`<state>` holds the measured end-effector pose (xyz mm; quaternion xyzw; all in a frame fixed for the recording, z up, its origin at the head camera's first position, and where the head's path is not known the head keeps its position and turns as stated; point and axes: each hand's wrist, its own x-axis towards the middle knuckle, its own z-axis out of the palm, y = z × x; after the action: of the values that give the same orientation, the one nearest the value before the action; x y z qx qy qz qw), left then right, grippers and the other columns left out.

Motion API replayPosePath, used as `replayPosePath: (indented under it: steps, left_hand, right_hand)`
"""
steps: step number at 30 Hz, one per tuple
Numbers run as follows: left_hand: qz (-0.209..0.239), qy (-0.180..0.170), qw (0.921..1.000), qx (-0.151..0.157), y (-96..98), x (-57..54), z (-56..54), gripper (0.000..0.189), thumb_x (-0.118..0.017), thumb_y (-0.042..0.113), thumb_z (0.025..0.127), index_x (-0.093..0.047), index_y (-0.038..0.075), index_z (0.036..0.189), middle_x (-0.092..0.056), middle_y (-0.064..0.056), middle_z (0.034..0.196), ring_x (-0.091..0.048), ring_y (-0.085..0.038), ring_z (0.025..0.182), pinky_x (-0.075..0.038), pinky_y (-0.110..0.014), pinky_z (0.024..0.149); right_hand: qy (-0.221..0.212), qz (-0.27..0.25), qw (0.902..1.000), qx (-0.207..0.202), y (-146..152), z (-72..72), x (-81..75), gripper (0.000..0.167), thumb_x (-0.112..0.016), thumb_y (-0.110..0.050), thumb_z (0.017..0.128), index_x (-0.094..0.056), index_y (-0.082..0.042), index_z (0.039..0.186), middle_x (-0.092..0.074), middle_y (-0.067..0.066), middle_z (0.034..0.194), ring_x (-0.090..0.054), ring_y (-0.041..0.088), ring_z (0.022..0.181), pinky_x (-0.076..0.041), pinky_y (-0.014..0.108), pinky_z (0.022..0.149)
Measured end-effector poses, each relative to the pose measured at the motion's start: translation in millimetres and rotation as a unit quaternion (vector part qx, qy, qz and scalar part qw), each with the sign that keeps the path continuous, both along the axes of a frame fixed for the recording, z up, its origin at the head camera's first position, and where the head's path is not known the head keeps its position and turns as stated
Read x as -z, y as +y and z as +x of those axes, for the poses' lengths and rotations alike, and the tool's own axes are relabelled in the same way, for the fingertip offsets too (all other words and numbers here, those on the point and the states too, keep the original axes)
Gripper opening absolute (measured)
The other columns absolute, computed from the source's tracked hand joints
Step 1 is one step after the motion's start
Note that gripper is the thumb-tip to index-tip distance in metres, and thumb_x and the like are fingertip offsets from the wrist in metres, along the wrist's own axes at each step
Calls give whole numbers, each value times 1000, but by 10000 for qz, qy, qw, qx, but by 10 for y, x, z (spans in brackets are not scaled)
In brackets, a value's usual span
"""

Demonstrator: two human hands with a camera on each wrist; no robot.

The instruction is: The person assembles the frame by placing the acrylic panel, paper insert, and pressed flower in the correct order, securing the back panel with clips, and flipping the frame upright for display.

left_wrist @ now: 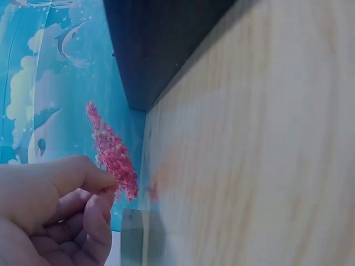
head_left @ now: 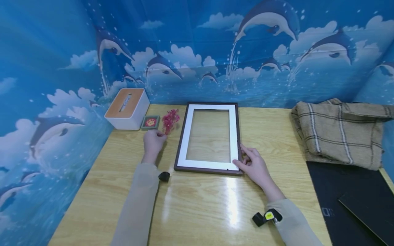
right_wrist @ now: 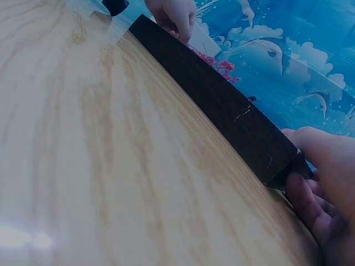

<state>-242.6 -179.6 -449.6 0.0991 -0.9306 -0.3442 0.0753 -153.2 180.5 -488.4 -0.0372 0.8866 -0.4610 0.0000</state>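
A small sprig of pink dried flowers (head_left: 170, 120) is pinched at its stem end between the thumb and index finger of my left hand (head_left: 153, 141). In the left wrist view, the blossoms (left_wrist: 113, 152) point away from the fingertips, above the tabletop. A dark picture frame (head_left: 209, 170) with a white mat (head_left: 190, 136) lies flat at the middle of the table, wood grain showing through its opening. My right hand (head_left: 254, 166) grips its near right corner, thumb on top and fingers against the side.
A small green square box with a red and yellow flower design (head_left: 150, 122) sits beside the white tissue box with a wooden lid (head_left: 135, 112). On the right, a folded plaid cloth (head_left: 332, 133) lies by black flat boards (head_left: 344, 194). A dolphin-print curtain (head_left: 191, 41) hangs behind.
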Motion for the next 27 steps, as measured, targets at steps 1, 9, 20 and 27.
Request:
replayPosePath:
  steps: [1, 9, 20, 27]
  left_hand:
    - [27, 55, 10000, 1, 1, -4, 7, 8, -70, 6, 81, -72, -2, 84, -70, -18, 83, -65, -30, 75, -54, -40, 73]
    - [182, 228, 9996, -16, 163, -113, 107, 7, -69, 6, 81, -72, 1, 84, -70, -14, 81, -64, -26, 72, -55, -36, 67]
    - [244, -110, 9988, 404, 778, -242, 236, 4, -71, 8, 81, -71, 5, 82, -65, -5, 73, -58, -17, 62, -51, -26, 54]
    - [341, -151, 9976, 577, 1099, -154, 229, 4, -73, 7, 80, -73, 6, 84, -67, -4, 74, -60, -13, 62, -51, -23, 55]
  right_hand:
    - [4, 7, 10000, 2, 1, 0, 0, 76, -74, -34, 83, -38, -8, 145, -48, 9, 120, -54, 18, 79, -50, 23, 59]
    - [-30, 9, 10000, 6, -1, -3, -3, 77, -74, -37, 83, -38, -9, 146, -48, 9, 120, -53, 18, 79, -50, 22, 59]
    - [-56, -4, 10000, 0, -2, -1, -15, 77, -74, -36, 83, -38, -8, 145, -48, 9, 120, -53, 18, 80, -49, 23, 59]
    - [-78, 39, 10000, 16, 5, -2, -10, 78, -74, -38, 83, -38, -9, 145, -48, 9, 120, -53, 18, 80, -50, 23, 60]
